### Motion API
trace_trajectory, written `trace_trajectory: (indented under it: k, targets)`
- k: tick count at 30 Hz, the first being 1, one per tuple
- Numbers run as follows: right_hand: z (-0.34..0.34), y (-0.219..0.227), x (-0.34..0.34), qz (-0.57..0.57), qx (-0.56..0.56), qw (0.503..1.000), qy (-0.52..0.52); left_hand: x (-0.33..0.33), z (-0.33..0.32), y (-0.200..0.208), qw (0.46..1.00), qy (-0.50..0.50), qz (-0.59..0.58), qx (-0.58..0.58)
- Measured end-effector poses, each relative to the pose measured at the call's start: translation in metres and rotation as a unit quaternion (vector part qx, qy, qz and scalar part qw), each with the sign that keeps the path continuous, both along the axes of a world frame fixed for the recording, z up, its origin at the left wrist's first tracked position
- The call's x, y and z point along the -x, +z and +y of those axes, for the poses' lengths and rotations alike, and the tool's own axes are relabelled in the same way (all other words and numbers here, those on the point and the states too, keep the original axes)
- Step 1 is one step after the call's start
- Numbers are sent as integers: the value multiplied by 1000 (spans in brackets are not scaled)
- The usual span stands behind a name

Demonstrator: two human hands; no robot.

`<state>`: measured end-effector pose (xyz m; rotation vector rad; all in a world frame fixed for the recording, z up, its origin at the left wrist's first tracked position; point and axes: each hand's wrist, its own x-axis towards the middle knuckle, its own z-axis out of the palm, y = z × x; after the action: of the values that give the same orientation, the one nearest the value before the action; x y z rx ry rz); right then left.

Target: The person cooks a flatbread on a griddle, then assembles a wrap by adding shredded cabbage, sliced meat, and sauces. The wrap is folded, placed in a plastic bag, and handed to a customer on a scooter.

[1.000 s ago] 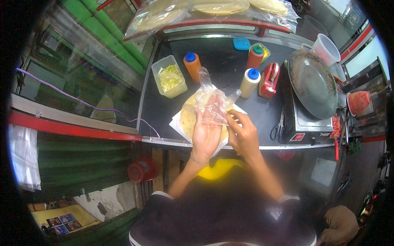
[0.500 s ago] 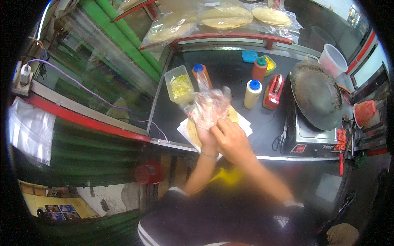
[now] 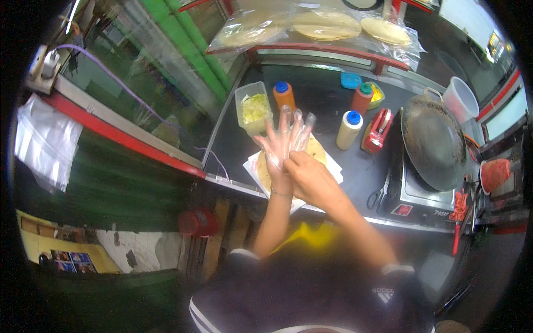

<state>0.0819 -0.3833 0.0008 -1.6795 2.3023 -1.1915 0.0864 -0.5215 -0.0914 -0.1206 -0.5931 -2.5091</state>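
From the head view, my left hand [image 3: 278, 149] spreads wide and empty inside a clear plastic glove [image 3: 285, 133], over a flatbread [image 3: 317, 150] near the black table's [image 3: 355, 173] front edge; my right hand [image 3: 312, 176] pinches the glove, apparently at its cuff.

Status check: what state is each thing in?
Left hand: spread, inside plastic glove
Right hand: pinching the glove's edge
Flatbread: flat, unfolded, on white paper
Clear box: open, holding shredded greens
Orange bottle: upright, capped
Cream bottle: upright, capped
Red bottle: upright, capped
Wok: resting on stove; flame not visible
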Motion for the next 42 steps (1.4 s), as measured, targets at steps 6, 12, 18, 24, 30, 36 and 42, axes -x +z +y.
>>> trace_trajectory:
  k: [6,12,18,24,30,36,42]
  targets:
    - [-6,12,1,-25,30,999,17,15,-4,11,989,-80,123,-14]
    - [-16,6,0,35,96,989,111,11,-20,19,969,-49,-152,190]
    - [-7,-13,0,49,101,993,-26,-14,-35,44,976,-191,-26,-98]
    - [-14,-44,-8,-111,69,977,-168,-26,-5,77,996,34,-50,69]
    - [-10,-73,-33,-124,66,987,-72,-16,-50,63,984,20,177,24]
    - [5,-109,-24,-90,-45,977,-190,80,-211,7,664,208,-318,644]
    - [72,-150,-13,-81,-42,914,-394,143,-290,-64,256,31,-392,883]
